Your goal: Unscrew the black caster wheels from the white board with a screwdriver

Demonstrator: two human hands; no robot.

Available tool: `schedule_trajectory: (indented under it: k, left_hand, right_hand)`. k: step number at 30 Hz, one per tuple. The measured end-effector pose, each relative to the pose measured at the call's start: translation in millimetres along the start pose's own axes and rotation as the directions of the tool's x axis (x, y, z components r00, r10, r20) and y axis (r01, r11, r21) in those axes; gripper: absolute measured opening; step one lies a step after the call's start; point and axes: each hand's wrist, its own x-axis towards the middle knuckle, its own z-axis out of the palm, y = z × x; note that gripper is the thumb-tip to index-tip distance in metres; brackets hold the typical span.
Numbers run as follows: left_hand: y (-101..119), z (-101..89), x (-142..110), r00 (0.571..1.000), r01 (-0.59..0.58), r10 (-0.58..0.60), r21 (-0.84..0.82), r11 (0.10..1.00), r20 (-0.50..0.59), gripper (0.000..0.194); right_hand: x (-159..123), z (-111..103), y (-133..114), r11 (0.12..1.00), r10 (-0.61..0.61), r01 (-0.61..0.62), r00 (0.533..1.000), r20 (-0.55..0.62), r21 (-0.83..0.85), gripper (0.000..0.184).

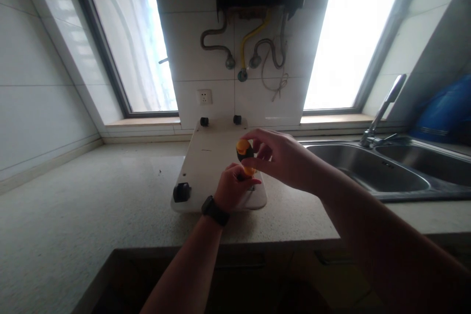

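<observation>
A white board-like panel [217, 157] lies on the counter, with black caster-like feet at three of its corners, one of them a black foot [181, 192] at the near left. Over its near right corner, my right hand [270, 154] grips the orange and black handle of a screwdriver [244, 149], which stands roughly upright. My left hand [235, 187], a dark watch on its wrist, is closed low around the screwdriver's lower end. The tip and what lies under it are mostly hidden by my fingers.
A speckled counter [121, 206] spreads around the panel. At the right is a double steel sink [368, 169] with a tall faucet [386, 103]. A wall socket [205, 96] and pipes [243, 51] are behind. Something blue [447, 110] stands at the far right.
</observation>
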Motion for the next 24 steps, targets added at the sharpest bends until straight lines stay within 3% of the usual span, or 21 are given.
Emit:
schedule_trajectory:
  k: [5,9,19,24]
  left_hand:
    - [0,1.0,1,1.000,-0.011,0.011,0.018,1.000,0.023,0.036]
    - [0,1.0,1,0.999,-0.036,0.036,0.032,0.999,-0.006,0.036]
    - [3,1.6,-1,0.991,-0.134,0.135,0.036,0.990,-0.023,0.016]
    - [3,1.8,-1,0.989,-0.148,0.148,0.041,0.988,0.001,0.012]
  right_hand:
    - [1,4,0,0.998,-0.052,0.053,0.997,-0.053,0.021,0.040]
    - [3,7,-2,0.997,-0.060,0.064,0.994,-0.095,0.036,0.026]
    - [1,15,14,0.995,0.050,-0.077,0.928,-0.370,-0.058,0.045]
    - [0,14,12,0.979,0.134,-0.182,0.917,-0.376,-0.096,0.050]
